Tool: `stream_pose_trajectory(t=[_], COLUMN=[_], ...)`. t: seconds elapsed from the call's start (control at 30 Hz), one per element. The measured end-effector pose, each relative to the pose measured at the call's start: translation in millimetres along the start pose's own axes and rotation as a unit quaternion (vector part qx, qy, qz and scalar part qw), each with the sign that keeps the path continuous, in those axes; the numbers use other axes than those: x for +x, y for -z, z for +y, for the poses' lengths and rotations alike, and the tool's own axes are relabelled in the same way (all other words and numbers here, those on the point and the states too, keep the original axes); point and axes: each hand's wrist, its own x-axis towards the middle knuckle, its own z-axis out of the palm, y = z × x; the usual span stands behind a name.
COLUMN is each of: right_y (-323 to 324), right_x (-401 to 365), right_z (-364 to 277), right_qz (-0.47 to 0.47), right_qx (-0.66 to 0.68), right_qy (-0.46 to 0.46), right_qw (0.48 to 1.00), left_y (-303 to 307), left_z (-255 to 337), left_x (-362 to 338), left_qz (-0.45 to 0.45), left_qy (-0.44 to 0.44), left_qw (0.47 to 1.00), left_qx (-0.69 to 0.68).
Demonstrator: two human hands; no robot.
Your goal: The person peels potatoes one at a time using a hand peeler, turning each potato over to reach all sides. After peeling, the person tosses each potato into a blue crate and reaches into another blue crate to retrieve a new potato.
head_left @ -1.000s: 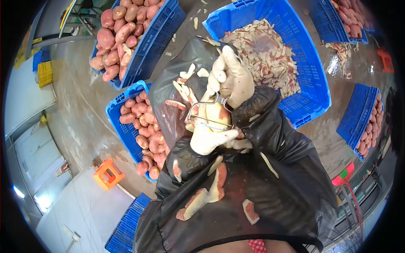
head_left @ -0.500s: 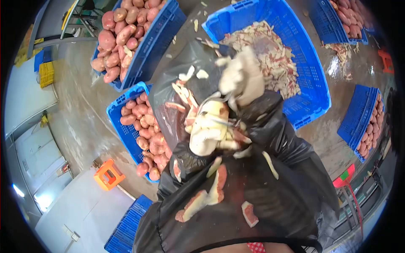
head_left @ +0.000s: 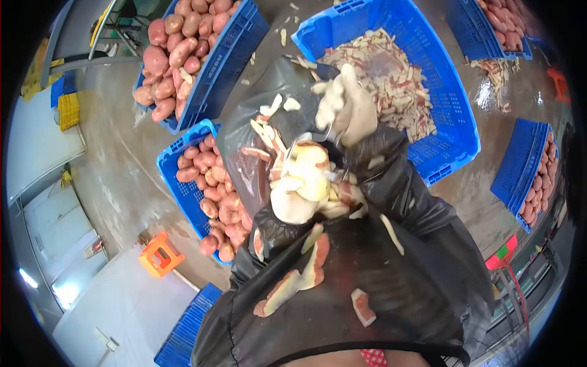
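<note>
My left hand point(head_left: 290, 203), in a pale glove, is closed around a mostly peeled potato point(head_left: 313, 174) with some reddish skin near its top. Above it and to the right, my right hand point(head_left: 347, 111), also gloved, grips a metal peeler point(head_left: 318, 137) that is partly hidden at the potato's upper edge. Peel strips point(head_left: 268, 136) lie on the dark plastic left of the potato, and more peel is heaped just right of it. Several strips point(head_left: 310, 269) cling to the black apron point(head_left: 403, 293).
A blue crate point(head_left: 449, 113) of peelings stands ahead on the right. Blue crates of red potatoes stand at the upper left point(head_left: 229, 67), nearer left point(head_left: 183, 177), upper right point(head_left: 468, 30) and right point(head_left: 513, 165). An orange stool point(head_left: 160, 254) is at the lower left.
My right hand, blurred before, now shows clearly, slightly higher with the peeler. The potato shows a different side, with reddish skin at its top.
</note>
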Motion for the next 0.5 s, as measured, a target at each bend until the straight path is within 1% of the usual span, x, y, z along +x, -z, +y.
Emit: stream_pose_trajectory(t=[0.07,0.1,0.13,0.17,0.2,0.23,0.27,0.3,0.33,0.37,0.4,0.43,0.47,0.5], right_y=[22.5,33.7,18.0,-2.4,-16.2,5.9,16.7,30.5,38.5,20.4,7.1,9.9,12.5,19.1], right_x=[32.0,27.9,12.1,-6.0,-17.3,5.4,23.9,28.8,35.5,7.6,-1.9,-2.2,10.6,24.0], right_z=[-12.4,-25.6,-16.6,-8.6,-5.0,-3.7,-6.4,-10.4,-17.2,-12.0,0.6,2.1,-3.6,-7.7], right_qz=[0.041,-0.083,-0.132,-0.119,-0.108,-0.058,0.023,-0.142,-0.304,-0.235,-0.301,-0.211,-0.131,-0.039], right_qx=[0.006,0.166,0.150,0.051,-0.048,0.074,0.009,0.095,0.176,0.221,0.077,0.111,0.136,0.080], right_qy=[0.112,0.033,0.071,0.051,0.035,-0.031,0.091,0.090,0.089,-0.018,0.007,-0.002,-0.005,0.081], right_qw=[0.993,0.982,0.977,0.990,0.992,0.995,0.996,0.981,0.932,0.946,0.950,0.971,0.982,0.993], left_y=[-4.7,-8.9,-6.6,-0.9,3.4,4.5,4.3,5.1,5.0,8.4,16.6,11.8,6.3,7.0], left_z=[3.5,4.5,3.6,-0.1,-2.6,-4.9,-2.6,0.7,4.3,2.1,-0.4,-2.4,-2.0,1.7], left_x=[-3.9,-6.3,-0.9,-1.8,-4.1,-0.7,-0.7,-2.8,0.9,0.5,1.5,-4.5,0.2,3.9], left_qz=[-0.010,0.004,0.004,0.026,0.044,0.072,0.067,0.054,0.037,0.085,0.020,0.063,0.092,0.050], left_qy=[0.018,0.008,0.006,0.001,-0.003,-0.008,-0.011,0.016,0.042,0.054,0.007,0.057,0.100,0.093], left_qw=[1.000,1.000,1.000,0.999,0.998,0.997,0.997,0.998,0.997,0.994,0.979,0.993,0.990,0.994], left_qx=[-0.021,-0.019,-0.020,-0.031,-0.038,-0.025,-0.024,-0.038,-0.049,-0.032,0.203,0.079,-0.045,-0.036])
